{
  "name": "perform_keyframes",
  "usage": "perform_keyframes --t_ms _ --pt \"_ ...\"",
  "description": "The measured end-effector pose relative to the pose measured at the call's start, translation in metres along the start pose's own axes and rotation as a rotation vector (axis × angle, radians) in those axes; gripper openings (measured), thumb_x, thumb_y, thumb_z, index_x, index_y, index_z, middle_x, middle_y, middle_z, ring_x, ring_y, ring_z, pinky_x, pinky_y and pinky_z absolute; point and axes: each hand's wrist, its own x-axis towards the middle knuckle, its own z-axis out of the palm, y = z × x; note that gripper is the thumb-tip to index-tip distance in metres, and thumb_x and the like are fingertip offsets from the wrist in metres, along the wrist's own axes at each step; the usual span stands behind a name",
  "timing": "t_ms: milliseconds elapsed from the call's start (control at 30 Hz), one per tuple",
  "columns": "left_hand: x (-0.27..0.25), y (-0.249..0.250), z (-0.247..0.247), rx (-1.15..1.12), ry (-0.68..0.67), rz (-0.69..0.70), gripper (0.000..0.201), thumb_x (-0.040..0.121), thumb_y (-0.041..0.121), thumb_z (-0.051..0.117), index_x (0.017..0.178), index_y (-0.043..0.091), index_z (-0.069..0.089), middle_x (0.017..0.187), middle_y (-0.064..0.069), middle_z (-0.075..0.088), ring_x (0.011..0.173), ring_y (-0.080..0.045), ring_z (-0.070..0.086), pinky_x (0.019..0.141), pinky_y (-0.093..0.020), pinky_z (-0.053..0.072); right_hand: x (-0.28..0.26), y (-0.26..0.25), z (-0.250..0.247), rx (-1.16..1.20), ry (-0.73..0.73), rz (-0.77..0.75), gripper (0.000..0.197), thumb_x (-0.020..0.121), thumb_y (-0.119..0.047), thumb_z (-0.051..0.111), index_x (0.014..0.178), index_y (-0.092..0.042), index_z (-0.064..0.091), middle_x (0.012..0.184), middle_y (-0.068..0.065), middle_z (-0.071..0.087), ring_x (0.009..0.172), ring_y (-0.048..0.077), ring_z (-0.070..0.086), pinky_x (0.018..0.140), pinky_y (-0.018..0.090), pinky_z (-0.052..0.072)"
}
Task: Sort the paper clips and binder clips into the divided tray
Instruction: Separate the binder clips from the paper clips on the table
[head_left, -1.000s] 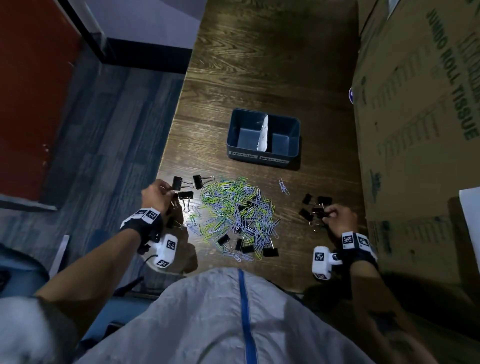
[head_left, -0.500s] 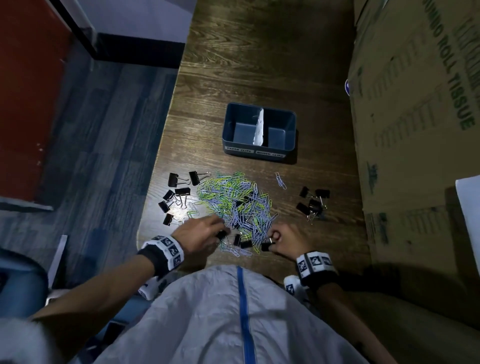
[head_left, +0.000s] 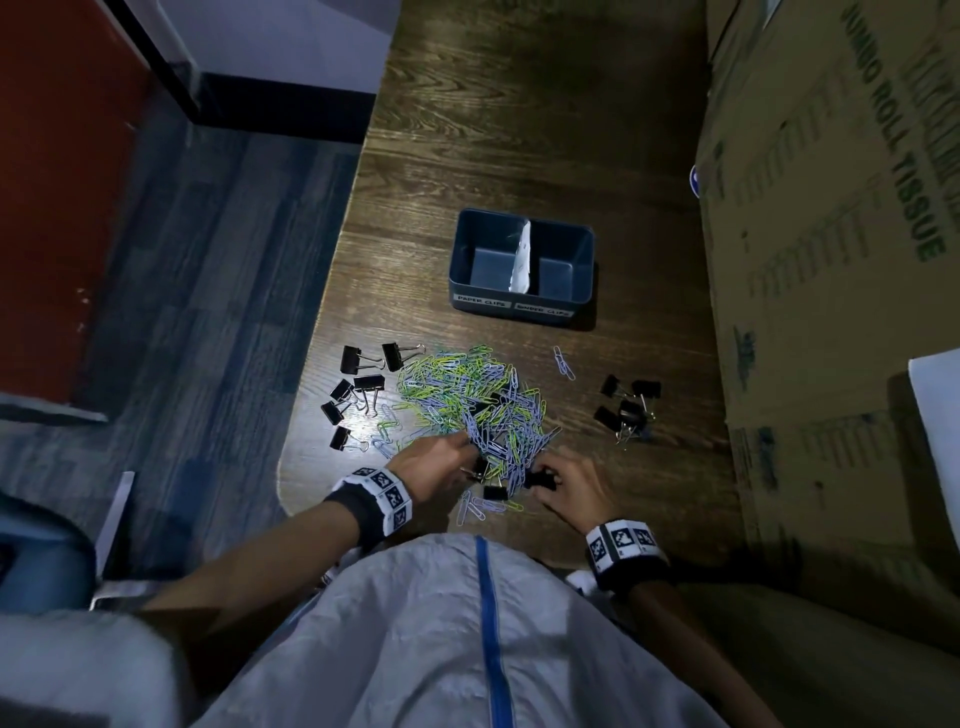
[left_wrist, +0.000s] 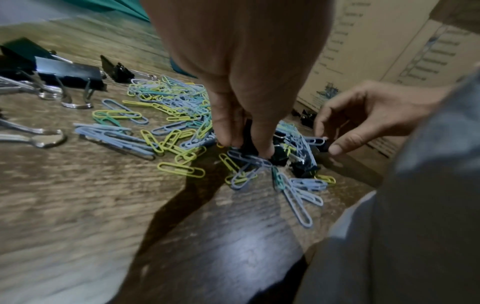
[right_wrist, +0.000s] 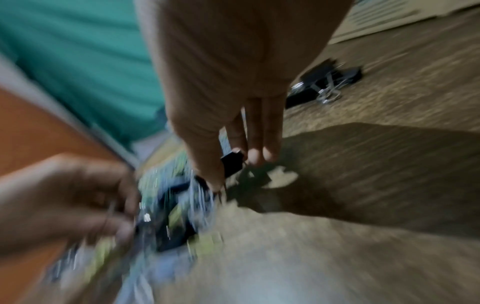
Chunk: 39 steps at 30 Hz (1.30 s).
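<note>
A heap of blue, green and yellow paper clips (head_left: 467, 400) lies mid-table, with black binder clips mixed into its near edge. My left hand (head_left: 441, 460) pinches a black binder clip (left_wrist: 248, 135) at that edge. My right hand (head_left: 563, 480) pinches another black binder clip (right_wrist: 232, 163) just right of it. Between the hands lies one more binder clip (head_left: 494, 492). The blue divided tray (head_left: 522, 306) stands beyond the heap, with a white divider and two labels; both halves look bare. Groups of binder clips lie at left (head_left: 358, 387) and right (head_left: 626, 408).
A large cardboard box (head_left: 841, 234) walls off the table's right side. The table's left edge (head_left: 311, 364) drops to the carpeted floor. A lone pair of paper clips (head_left: 563, 362) lies between the heap and the tray. My grey-clothed body covers the near table edge.
A second ago my hands were at the left and right binder clip groups. Both came in to the near edge of the heap and each now pinches a binder clip there.
</note>
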Motion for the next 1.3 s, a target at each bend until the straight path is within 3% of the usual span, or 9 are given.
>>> perform_keyframes --t_ms 167,300,500,600,767,900,1033,1200,1300 --pt "-0.012 -0.018 -0.014 -0.183 0.188 -0.088 0.007 0.091 0.019 0.059 0.098 0.021 0.061 0.101 0.008 0.057 0.086 -0.012 0.056 0.076 -0.027 0.051 0.007 0.016 -0.020 0.384 0.079 0.182 0.021 0.068 -0.025 0.088 0.081 -0.036 0.074 0.075 -0.010 0.070 0.065 0.009 0.064 0.066 0.035 0.057" --pt "-0.040 -0.043 -0.030 -0.167 0.259 -0.176 0.011 0.088 0.016 0.065 0.095 0.024 0.062 0.096 0.009 0.059 0.082 -0.011 0.058 0.073 -0.026 0.048 0.011 0.020 -0.054 0.614 0.145 0.234 0.013 0.075 -0.014 0.087 0.080 -0.021 0.077 0.071 0.004 0.072 0.063 0.016 0.063 0.063 0.032 0.050" --pt "-0.087 -0.080 -0.032 -0.013 -0.068 -0.362 0.020 0.082 0.025 0.067 0.099 0.035 0.066 0.101 0.015 0.063 0.092 -0.011 0.060 0.076 -0.030 0.048 0.027 0.038 -0.089 0.456 0.408 0.336 0.022 0.073 -0.005 0.085 0.080 -0.019 0.071 0.090 0.005 0.066 0.073 0.011 0.059 0.071 0.025 0.045" --pt "-0.100 -0.088 -0.021 0.029 -0.099 -0.392 0.016 0.084 0.028 0.067 0.098 0.036 0.066 0.105 0.014 0.063 0.091 -0.010 0.061 0.080 -0.032 0.052 0.029 0.049 -0.087 0.254 0.482 0.408 0.018 0.075 -0.007 0.084 0.081 -0.016 0.071 0.092 0.005 0.062 0.076 0.017 0.060 0.071 0.024 0.041" --pt "-0.103 -0.087 -0.013 0.073 0.061 -0.354 0.024 0.085 0.021 0.067 0.109 0.024 0.063 0.106 0.004 0.058 0.078 -0.016 0.060 0.062 -0.034 0.053 0.028 0.064 -0.070 0.094 0.420 0.412 0.022 0.075 -0.002 0.083 0.085 -0.016 0.069 0.100 0.012 0.063 0.080 0.022 0.058 0.070 0.028 0.041" --pt "-0.086 -0.074 -0.014 0.117 0.174 -0.336 0.030 0.085 0.011 0.067 0.115 0.011 0.062 0.101 -0.006 0.058 0.069 -0.020 0.059 0.049 -0.028 0.048 0.021 0.052 -0.062 -0.010 0.440 0.411 0.024 0.077 -0.004 0.080 0.096 -0.014 0.068 0.112 0.015 0.058 0.105 0.034 0.057 0.082 0.036 0.044" --pt "-0.054 -0.056 -0.015 0.088 0.090 -0.403 0.049 0.080 0.006 0.071 0.123 0.011 0.047 0.105 -0.007 0.052 0.073 -0.022 0.057 0.057 -0.031 0.049 0.024 0.027 -0.050 0.009 0.326 0.181 0.028 0.078 -0.005 0.078 0.103 -0.013 0.069 0.111 0.008 0.057 0.096 0.029 0.061 0.081 0.043 0.054" --pt "-0.023 -0.039 -0.010 0.079 -0.026 -0.427 0.080 0.060 0.012 0.088 0.126 0.009 0.043 0.115 -0.007 0.045 0.088 -0.022 0.056 0.073 -0.031 0.055 0.033 -0.004 -0.036 -0.003 0.085 0.091 0.042 0.079 -0.009 0.081 0.116 -0.023 0.065 0.120 0.001 0.057 0.097 0.021 0.064 0.082 0.033 0.053" --pt "-0.009 -0.029 -0.008 0.040 0.013 -0.405 0.066 0.072 0.003 0.077 0.129 0.008 0.045 0.119 -0.009 0.046 0.090 -0.022 0.056 0.074 -0.028 0.052 0.039 -0.013 -0.028 -0.020 0.132 0.047 0.044 0.080 -0.008 0.080 0.119 -0.021 0.064 0.120 0.002 0.057 0.102 0.022 0.062 0.086 0.041 0.056"
